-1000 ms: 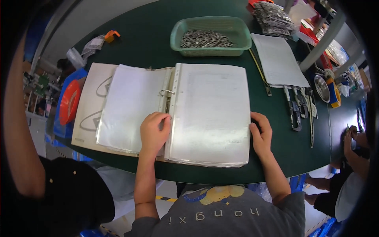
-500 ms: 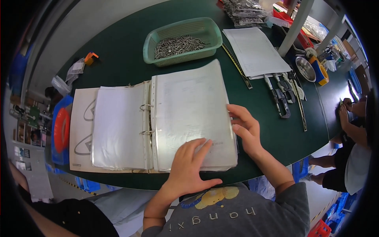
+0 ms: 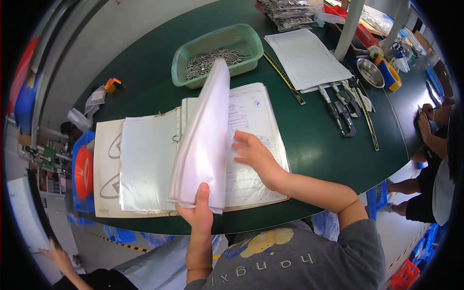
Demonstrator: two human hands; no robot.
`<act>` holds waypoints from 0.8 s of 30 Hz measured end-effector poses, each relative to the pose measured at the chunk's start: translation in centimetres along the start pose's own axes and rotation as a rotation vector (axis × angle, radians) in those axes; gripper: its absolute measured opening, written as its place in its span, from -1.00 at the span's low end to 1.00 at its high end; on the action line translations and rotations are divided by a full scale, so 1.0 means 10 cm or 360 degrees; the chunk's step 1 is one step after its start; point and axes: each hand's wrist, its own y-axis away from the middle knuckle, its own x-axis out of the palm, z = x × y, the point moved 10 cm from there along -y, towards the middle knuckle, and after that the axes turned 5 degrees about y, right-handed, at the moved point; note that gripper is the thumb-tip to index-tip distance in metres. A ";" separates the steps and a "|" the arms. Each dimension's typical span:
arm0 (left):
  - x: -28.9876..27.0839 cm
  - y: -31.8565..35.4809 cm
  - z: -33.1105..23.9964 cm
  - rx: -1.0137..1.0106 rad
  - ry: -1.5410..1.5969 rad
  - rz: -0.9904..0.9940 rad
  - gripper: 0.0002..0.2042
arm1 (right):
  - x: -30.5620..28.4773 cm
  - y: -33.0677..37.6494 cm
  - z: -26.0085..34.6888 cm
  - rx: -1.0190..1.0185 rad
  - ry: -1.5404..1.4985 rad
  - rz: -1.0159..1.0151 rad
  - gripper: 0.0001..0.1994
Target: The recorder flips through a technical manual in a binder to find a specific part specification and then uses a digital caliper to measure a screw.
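A ring binder lies spread out on the green table, with a stack of clear-sleeved sheets on its left side. A thick bundle of plastic sleeves stands lifted and curved near the rings. My left hand pinches the bundle's lower edge, thumb in front and fingers behind. Beneath it on the right side shows a sleeved drawing sheet with printed lines. My right hand, slightly blurred, hovers over or touches this sheet, fingers apart and holding nothing.
A green plastic basket of metal pins stands behind the binder. Loose papers, a micrometer and a steel dish lie to the right. A blue bin with a red ring borders the left. A co-worker's hands are far right.
The sleeve bundle has risen off the right side and swung left, uncovering the drawing sheet. My left hand has closed on its lower edge; my right hand has moved left over the sheet.
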 end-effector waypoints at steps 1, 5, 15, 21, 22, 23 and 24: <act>0.03 -0.02 -0.13 0.0074 -0.0003 0.0026 -0.60 | 0.00 -0.04 -0.26 0.0387 -0.0348 -0.0045 -0.42; 0.16 0.02 -0.48 0.0370 -0.0381 0.0343 -0.66 | 0.60 -0.37 -0.39 0.0609 -0.0839 0.0440 -0.31; -0.02 -0.07 -1.18 0.0831 -0.0733 0.0300 -0.65 | 1.07 -0.63 -0.11 0.0449 -0.0754 0.0583 -0.33; -1.49 -0.29 -0.86 0.0506 -0.0010 -0.0734 -0.57 | 1.45 -0.77 -0.32 0.0542 -0.0083 0.0604 -0.28; -1.70 -0.32 -0.70 0.0416 0.0166 -0.0882 -0.54 | 1.42 -0.77 -0.35 0.0560 0.0100 0.0539 -0.30; -1.80 -0.34 -0.63 0.0412 0.0162 -0.0870 -0.54 | 1.44 -0.78 -0.34 0.0558 0.0091 0.0530 -0.30; -1.90 -0.37 -0.52 0.0331 0.0182 -0.0863 -0.53 | 1.45 -0.78 -0.39 0.0651 0.0221 0.0562 -0.33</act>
